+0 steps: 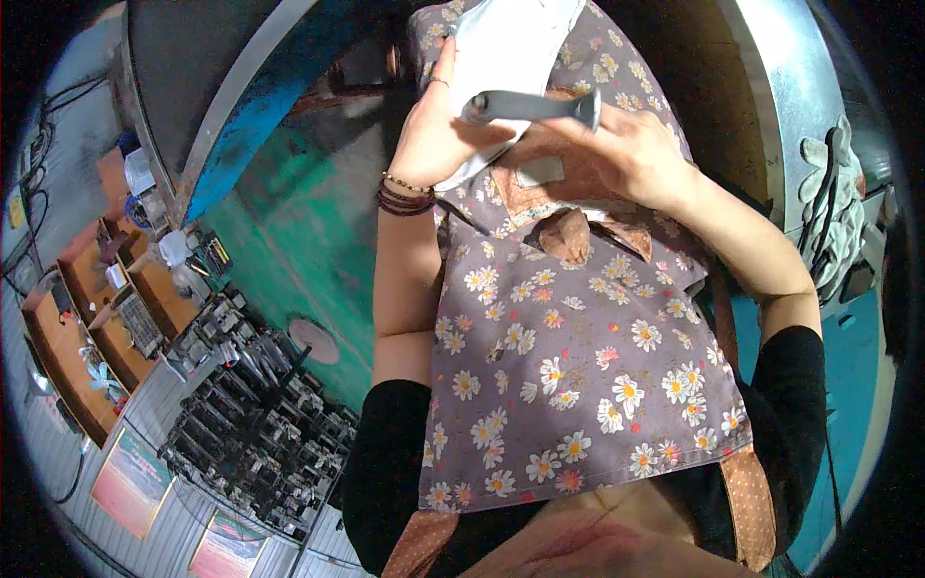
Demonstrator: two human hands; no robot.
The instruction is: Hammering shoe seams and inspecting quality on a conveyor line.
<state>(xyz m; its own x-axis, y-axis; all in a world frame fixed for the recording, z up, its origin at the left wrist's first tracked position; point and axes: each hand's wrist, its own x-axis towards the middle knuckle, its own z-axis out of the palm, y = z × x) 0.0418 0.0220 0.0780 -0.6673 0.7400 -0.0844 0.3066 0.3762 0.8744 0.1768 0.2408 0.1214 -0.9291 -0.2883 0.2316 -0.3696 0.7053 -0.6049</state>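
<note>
My left hand (434, 135), with beaded bracelets at the wrist, holds a smooth white sheet (501, 58), which could be cloth or paper. The thumb lies over its near side, and one finger stretches up along its left edge. A short grey metal part (535, 106), rounded at one end and flared at the other, is in my right hand (636, 154). It crosses in front of the white sheet, its rounded end close to my left thumb. Part of the right hand's grip is hidden. Both hands are in front of the flowered apron (578, 385) on my body.
Pale work gloves (833, 202) hang on the metal edge (771, 96) at the right. A curved metal frame (231, 106) rises at the left. Dark metal parts (260, 424) are stacked at lower left, by a brown compartment shelf (92, 308) and the green floor (279, 250).
</note>
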